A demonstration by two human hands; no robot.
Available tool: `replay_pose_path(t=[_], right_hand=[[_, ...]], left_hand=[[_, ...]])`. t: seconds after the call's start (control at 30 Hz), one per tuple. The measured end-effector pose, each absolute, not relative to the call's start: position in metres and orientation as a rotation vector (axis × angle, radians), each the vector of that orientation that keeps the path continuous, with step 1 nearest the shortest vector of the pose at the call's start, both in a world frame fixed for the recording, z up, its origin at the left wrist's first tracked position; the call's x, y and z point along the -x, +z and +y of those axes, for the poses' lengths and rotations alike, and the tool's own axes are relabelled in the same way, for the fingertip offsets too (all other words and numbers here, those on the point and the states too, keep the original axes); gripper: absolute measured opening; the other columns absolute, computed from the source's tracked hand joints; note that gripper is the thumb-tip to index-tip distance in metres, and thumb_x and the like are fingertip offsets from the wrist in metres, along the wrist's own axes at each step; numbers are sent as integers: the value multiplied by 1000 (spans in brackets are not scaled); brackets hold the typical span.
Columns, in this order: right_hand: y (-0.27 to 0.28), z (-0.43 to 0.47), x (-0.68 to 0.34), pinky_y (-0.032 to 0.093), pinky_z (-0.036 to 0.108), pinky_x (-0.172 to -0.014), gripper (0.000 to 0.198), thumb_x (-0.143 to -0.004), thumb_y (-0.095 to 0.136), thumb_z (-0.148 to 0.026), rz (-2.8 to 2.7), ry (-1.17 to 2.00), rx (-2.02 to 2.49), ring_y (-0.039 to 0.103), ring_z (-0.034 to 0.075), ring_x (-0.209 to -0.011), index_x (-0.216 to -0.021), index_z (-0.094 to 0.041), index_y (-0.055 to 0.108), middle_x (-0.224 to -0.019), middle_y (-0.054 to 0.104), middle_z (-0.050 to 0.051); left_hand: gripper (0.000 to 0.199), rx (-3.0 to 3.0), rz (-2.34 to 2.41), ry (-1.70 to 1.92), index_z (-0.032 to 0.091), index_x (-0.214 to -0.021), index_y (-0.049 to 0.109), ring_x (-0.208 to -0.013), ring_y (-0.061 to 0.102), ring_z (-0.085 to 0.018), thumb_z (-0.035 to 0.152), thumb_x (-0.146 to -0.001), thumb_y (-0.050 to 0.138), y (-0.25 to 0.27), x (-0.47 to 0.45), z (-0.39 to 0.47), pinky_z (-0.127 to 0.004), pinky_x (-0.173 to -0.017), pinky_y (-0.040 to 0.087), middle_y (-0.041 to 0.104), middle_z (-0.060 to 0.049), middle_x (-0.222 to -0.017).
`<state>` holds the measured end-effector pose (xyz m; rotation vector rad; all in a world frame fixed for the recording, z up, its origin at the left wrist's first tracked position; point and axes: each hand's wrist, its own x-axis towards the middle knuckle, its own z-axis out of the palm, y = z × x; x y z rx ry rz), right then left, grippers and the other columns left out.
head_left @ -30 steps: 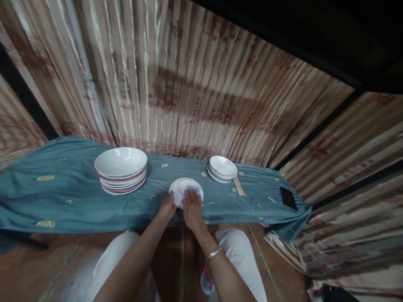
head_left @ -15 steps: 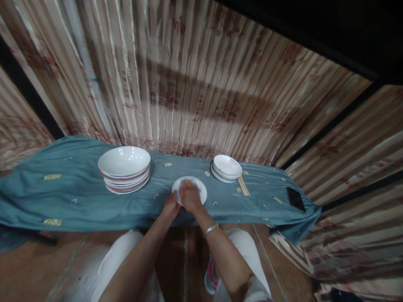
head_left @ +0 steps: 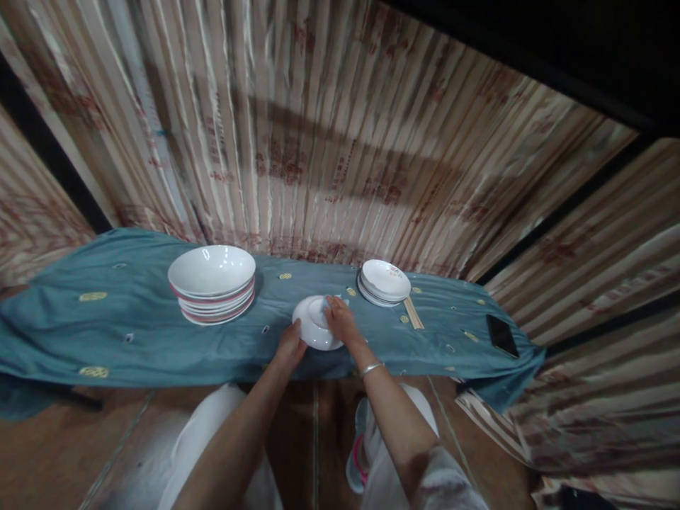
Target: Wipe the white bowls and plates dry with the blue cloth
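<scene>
A white plate point(head_left: 309, 331) is face down over the table's middle, its round foot ring facing up. My left hand point(head_left: 290, 343) is closed on the plate's near left rim. On the plate's right side, my right hand point(head_left: 341, 321) presses a pale blue cloth point(head_left: 323, 304) to the underside; the cloth is mostly hidden under the fingers. Whether the plate rests on the tablecloth or is held just above it, I cannot tell.
Left stands a tall stack of white bowls point(head_left: 212, 273) with red bands. Right are smaller stacked dishes point(head_left: 385, 280), wooden chopsticks point(head_left: 413, 313) beside them, and a dark phone point(head_left: 502, 335). A teal cloth point(head_left: 159, 354) covers the narrow table; a striped curtain point(head_left: 319, 142) hangs behind.
The plate has been turned over, from its blue-patterned face up to its underside up. My right hand has shifted right with the cloth; my left hand stays at the left rim.
</scene>
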<state>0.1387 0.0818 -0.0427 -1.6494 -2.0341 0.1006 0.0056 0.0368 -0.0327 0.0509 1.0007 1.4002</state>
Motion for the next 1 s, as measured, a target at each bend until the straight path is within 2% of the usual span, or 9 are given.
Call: replay_pose_path(t=[0.13, 0.3, 0.57, 0.77, 0.9, 1.0], right_hand=[[-58, 74, -153, 39, 42, -108, 43, -95, 41, -28, -1956, 122, 1694, 48, 23, -130, -133, -11, 52, -137, 55, 17], [-73, 48, -149, 35, 47, -110, 51, -97, 33, -33, -1734, 183, 1720, 38, 26, -138, -139, -6, 43, -143, 45, 22], [-81, 8, -124, 32, 55, -110, 58, -98, 28, -39, -1613, 77, 1708, 26, 30, -142, -144, -3, 34, -149, 35, 24], [-79, -19, -107, 27, 62, -109, 59, -98, 28, -35, -1622, 81, 1691, 15, 34, -145, -147, -2, 28, -153, 24, 27], [-75, -38, -95, 26, 60, -112, 56, -98, 28, -28, -1703, 55, 1651, 7, 31, -147, -150, -7, 23, -157, 18, 22], [-73, -48, -89, 27, 57, -113, 54, -97, 29, -21, -1821, 27, 1623, 4, 29, -148, -149, -7, 26, -157, 19, 20]], left_hand=[[13, -41, 1009, 1413, 11, -90, 64, -70, 67, -14, 10, -90, 51, -32, -7, 38, -24, -73, 54, 69, -4, -70], [14, -40, 1009, 1413, 11, -93, 64, -65, 64, -13, 9, -90, 51, -30, -6, 36, -22, -68, 53, 68, -4, -71], [15, -74, 971, 1387, 13, -90, 64, -57, 61, -11, 10, -90, 50, -27, -3, 33, -20, -61, 50, 67, -2, -67], [15, -95, 952, 1371, 10, -94, 64, -60, 62, -11, 13, -91, 50, -32, -3, 34, -21, -67, 52, 68, -4, -70], [16, -95, 927, 1374, 10, -97, 63, -68, 66, -12, 13, -91, 49, -36, -4, 37, -21, -71, 53, 70, -6, -76], [15, -93, 895, 1365, 9, -96, 62, -68, 68, -13, 15, -91, 49, -41, -4, 39, -22, -69, 54, 70, -6, -74]])
